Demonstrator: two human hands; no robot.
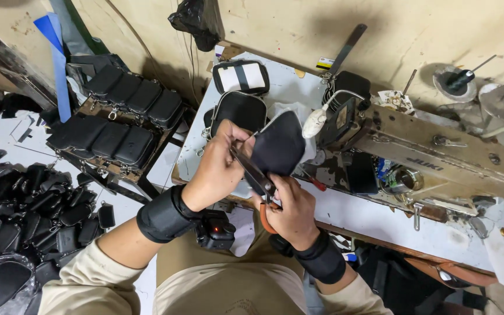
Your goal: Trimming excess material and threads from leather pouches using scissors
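Cluttered sewing table [380, 221]; black pouch [278, 149] pinched in left hand [217, 166], scissors [255, 172] gripped in right hand [290, 207].

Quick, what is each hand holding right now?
Left hand: closed on the black zip pouch, pinching its edge.
Right hand: closed on the scissors with orange handles, blades at the pouch.

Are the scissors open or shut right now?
Open: the scissors show two blades spread apart against the black pouch, handles in the right hand.
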